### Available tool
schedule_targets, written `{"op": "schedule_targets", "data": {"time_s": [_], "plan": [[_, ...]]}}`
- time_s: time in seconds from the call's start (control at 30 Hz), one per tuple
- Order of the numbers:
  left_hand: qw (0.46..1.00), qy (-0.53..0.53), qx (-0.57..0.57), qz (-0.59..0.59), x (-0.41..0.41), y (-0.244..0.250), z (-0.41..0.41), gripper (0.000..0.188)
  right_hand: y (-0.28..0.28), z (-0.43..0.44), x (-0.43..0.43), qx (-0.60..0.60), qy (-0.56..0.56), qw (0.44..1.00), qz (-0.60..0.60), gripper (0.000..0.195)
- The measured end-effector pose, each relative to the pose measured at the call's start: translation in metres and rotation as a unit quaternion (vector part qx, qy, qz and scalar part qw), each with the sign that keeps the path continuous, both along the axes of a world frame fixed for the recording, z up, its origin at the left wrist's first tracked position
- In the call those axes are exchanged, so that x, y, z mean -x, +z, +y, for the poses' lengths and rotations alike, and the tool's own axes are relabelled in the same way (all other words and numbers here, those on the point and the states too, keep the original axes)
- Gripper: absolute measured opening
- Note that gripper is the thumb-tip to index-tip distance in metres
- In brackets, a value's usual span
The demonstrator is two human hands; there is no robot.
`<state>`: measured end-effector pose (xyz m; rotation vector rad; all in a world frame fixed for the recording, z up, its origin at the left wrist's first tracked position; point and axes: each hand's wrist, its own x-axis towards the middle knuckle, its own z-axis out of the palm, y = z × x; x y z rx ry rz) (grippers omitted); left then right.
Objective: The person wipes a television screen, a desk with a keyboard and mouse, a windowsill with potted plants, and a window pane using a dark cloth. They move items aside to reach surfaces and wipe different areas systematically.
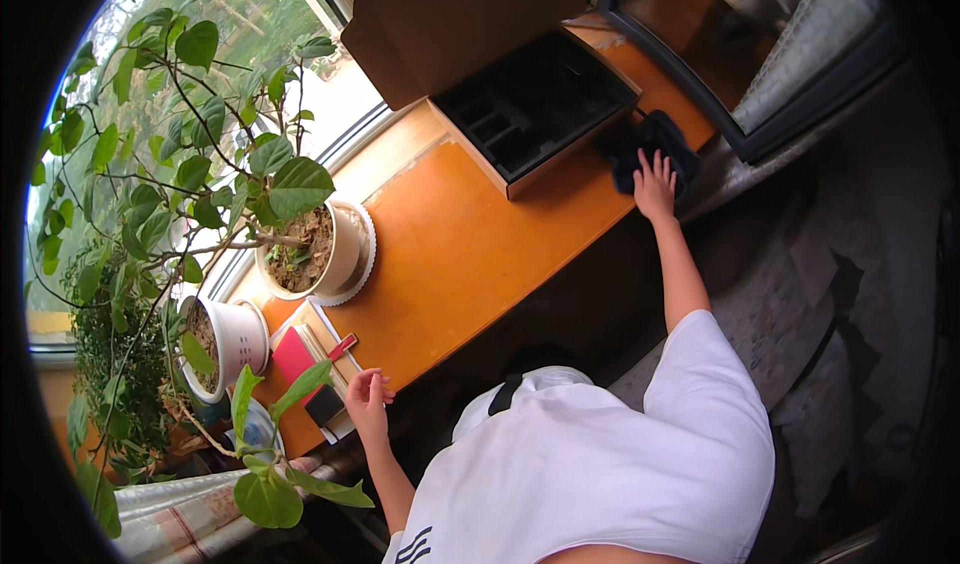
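Note:
My right hand (656, 181) lies with spread fingers on top of a dark, bunched cloth (679, 148), at the right end of the orange wooden desktop (465, 256). Just left of the cloth stands an opened cardboard box (517, 181) with a black compartmented insert (540, 106); its lid is raised towards the window. My left hand (367, 399) hovers by the front edge of the desktop, its fingers loosely bent and nothing visible in them. Beside it sits a stack of books (319, 346) with a pink cover and a red-tipped item on top.
A leafy plant in a cream pot (345, 253) stands on a scalloped saucer, and a second white pot (240, 343) is behind the books. Branches hang over the desk's left end. An opened window sash (720, 91) juts in at the right, above a patterned fabric surface (780, 324).

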<state>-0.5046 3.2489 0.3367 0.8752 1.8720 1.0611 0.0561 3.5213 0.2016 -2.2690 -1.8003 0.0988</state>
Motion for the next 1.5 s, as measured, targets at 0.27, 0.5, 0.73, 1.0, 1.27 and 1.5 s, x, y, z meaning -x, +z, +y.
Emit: {"op": "schedule_targets", "data": {"time_s": [0.27, 0.5, 0.73, 1.0, 1.27, 1.5], "plan": [[0.999, 0.047, -0.009, -0.012, 0.025, -0.028, -0.070, 0.013, -0.009, -0.010, 0.075, 0.039, -0.054, 0.998, -0.017, 0.059], [0.996, 0.073, -0.014, -0.051, 0.033, -0.026, -0.091, 0.012, -0.015, -0.161, 0.265, -0.036, 0.248, 0.968, -0.018, 0.058], [0.999, 0.018, -0.035, 0.005, 0.028, 0.002, -0.125, 0.013, 0.019, -0.160, 0.404, -0.034, 0.516, 0.852, 0.079, 0.055], [0.988, 0.146, -0.001, -0.051, 0.075, -0.017, -0.253, 0.014, -0.010, -0.066, 0.473, -0.009, 0.230, 0.973, -0.017, 0.061], [0.987, 0.105, -0.007, -0.120, 0.090, -0.054, -0.275, 0.015, 0.007, -0.237, 0.492, -0.075, 0.477, 0.876, 0.013, 0.057], [0.998, 0.034, -0.036, -0.035, 0.118, -0.042, -0.251, 0.015, -0.004, -0.169, 0.361, -0.052, 0.331, 0.942, -0.029, 0.056]]}}
